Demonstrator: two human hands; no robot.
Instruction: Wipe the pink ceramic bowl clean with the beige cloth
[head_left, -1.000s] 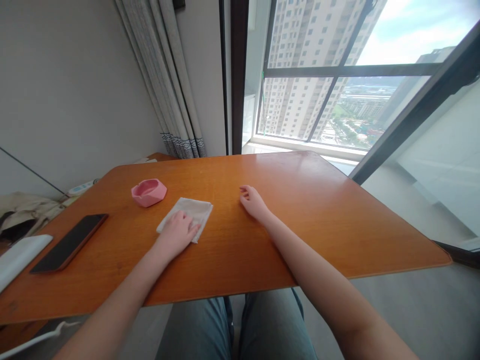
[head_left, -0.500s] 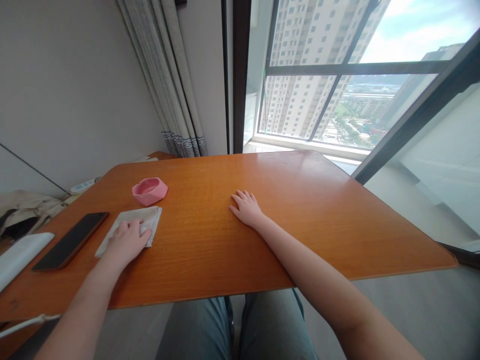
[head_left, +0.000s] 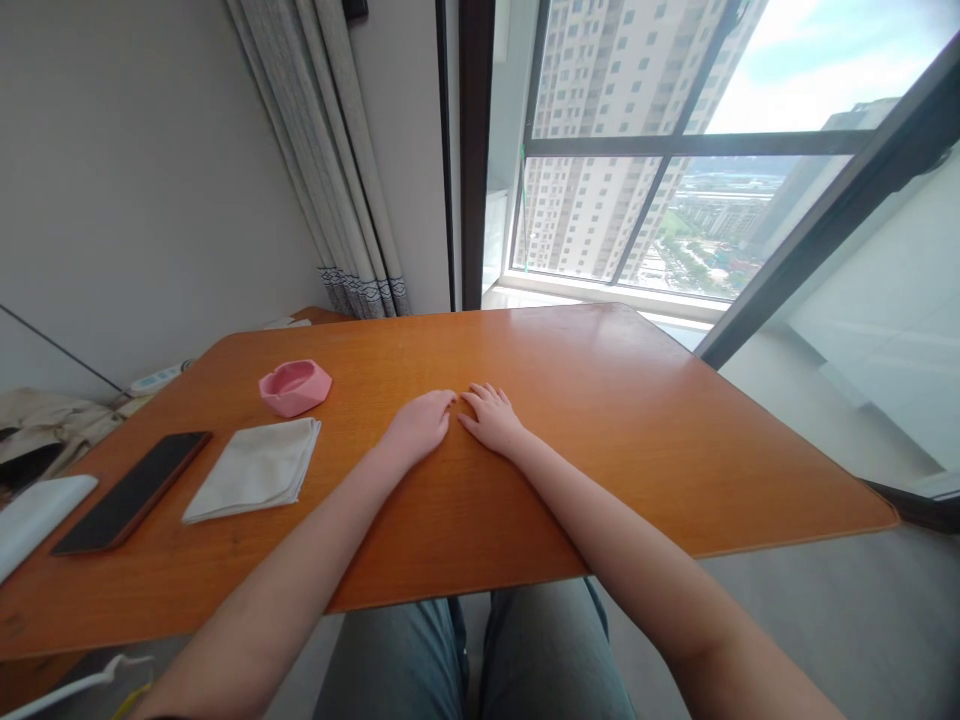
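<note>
My left hand rests over the middle of the wooden table, its fingers loosely bent and pointing toward my other hand; I see nothing held in it. Just to the right, my right hand lies palm down on the wood with fingers spread. The two hands are almost touching at the fingertips. A folded pale grey cloth lies flat left of my left forearm. Behind the cloth stands a pink faceted ashtray.
A dark phone lies left of the cloth, and a white object sits at the table's left edge. A white cable hangs at the lower left. Beyond the table are a curtain and a large window.
My left hand has come off the cloth and moved right, beside my right hand. The cloth stays folded on the table. My right hand has hardly moved; the view has shifted slightly.
</note>
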